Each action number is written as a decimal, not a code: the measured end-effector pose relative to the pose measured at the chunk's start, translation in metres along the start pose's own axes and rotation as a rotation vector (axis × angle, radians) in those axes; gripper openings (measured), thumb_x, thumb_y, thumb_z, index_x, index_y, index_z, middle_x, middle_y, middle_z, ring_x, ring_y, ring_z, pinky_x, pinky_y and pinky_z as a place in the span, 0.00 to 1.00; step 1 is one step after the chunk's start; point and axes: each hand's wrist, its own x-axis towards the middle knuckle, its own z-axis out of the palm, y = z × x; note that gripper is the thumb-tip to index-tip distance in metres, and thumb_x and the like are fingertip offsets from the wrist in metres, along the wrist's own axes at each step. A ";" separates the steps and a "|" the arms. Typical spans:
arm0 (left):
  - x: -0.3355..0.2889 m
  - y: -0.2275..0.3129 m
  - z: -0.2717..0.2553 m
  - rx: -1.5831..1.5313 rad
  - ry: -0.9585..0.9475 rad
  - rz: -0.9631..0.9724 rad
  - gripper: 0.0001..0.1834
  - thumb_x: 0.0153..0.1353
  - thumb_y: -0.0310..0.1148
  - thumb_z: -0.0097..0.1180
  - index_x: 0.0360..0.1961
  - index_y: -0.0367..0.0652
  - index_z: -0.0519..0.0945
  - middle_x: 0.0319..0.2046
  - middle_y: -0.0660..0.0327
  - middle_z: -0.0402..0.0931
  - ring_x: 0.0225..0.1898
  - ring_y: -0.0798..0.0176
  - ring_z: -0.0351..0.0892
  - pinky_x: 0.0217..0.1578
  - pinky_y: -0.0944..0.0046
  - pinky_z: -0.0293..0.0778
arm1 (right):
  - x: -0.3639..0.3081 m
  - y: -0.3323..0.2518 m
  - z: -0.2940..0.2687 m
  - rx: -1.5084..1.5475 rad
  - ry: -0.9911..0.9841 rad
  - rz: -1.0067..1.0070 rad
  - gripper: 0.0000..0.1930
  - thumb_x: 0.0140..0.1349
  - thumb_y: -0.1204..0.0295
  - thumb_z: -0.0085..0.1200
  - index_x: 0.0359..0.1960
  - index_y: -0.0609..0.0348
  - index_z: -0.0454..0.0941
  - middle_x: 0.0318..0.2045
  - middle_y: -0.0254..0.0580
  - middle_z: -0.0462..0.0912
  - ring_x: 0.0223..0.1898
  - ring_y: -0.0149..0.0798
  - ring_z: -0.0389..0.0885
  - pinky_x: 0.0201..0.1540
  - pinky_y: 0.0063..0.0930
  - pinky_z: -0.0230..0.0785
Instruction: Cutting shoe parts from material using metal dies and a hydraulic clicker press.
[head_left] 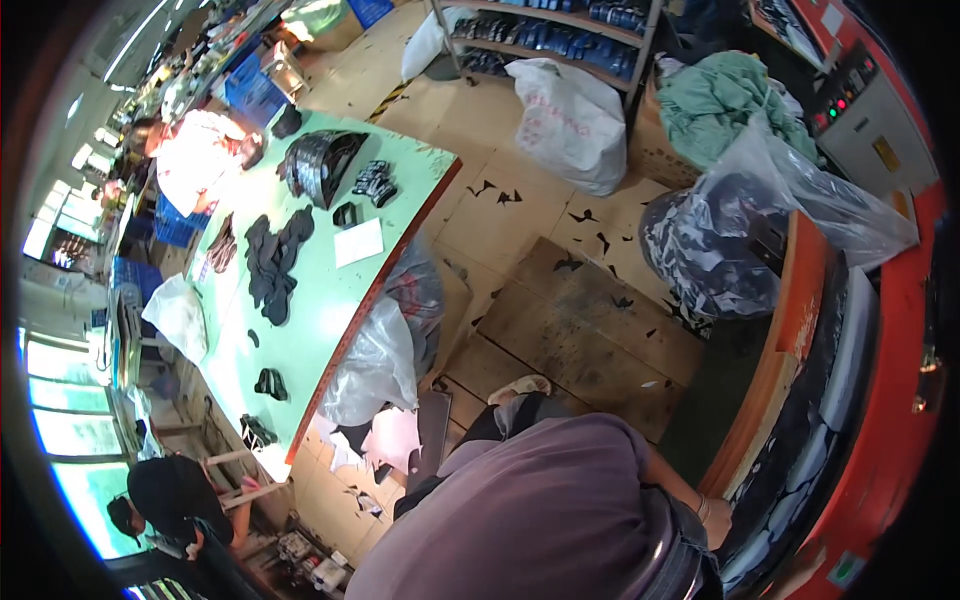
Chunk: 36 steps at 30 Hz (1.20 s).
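Observation:
My right forearm reaches down at the lower right, with a thin bracelet on the wrist. My right hand (716, 522) is beside the front edge of the red machine (893, 400), close to a dark layered sheet material (790, 475) with pale patches. Its fingers are hidden or too small to make out, so I cannot tell whether it holds anything. My left hand is out of view; the grey-purple shirt (530, 510) on my torso fills the bottom. An orange-brown wooden board (775, 370) runs along the machine's front.
Black scraps lie around a wooden floor platform (585, 325). A clear bag of dark pieces (715, 250) and a white sack (572, 125) stand beyond it. On the left, a green table (315, 290) carries dark cloth pieces (275, 260). Two people (180, 500) are near it.

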 end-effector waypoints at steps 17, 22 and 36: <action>-0.122 0.010 -0.025 0.000 0.040 0.157 0.15 0.62 0.37 0.46 0.35 0.43 0.84 0.36 0.53 0.83 0.36 0.52 0.84 0.31 0.54 0.80 | -0.029 0.039 0.054 0.088 -0.576 0.071 0.18 0.65 0.65 0.47 0.51 0.64 0.77 0.43 0.58 0.79 0.44 0.55 0.78 0.50 0.42 0.67; -0.132 0.012 -0.006 -0.287 0.204 -0.015 0.12 0.46 0.42 0.54 0.23 0.47 0.85 0.23 0.60 0.82 0.29 0.55 0.83 0.27 0.53 0.78 | -0.063 0.051 0.067 0.151 -0.338 0.257 0.20 0.63 0.64 0.48 0.52 0.65 0.73 0.45 0.59 0.78 0.53 0.57 0.75 0.58 0.43 0.67; -0.006 -0.127 -0.095 -0.540 0.112 0.026 0.09 0.54 0.31 0.58 0.35 0.39 0.80 0.32 0.55 0.79 0.36 0.50 0.75 0.39 0.56 0.71 | -0.108 0.019 0.086 0.283 0.179 1.472 0.09 0.56 0.76 0.47 0.27 0.71 0.76 0.19 0.49 0.78 0.14 0.44 0.77 0.14 0.37 0.73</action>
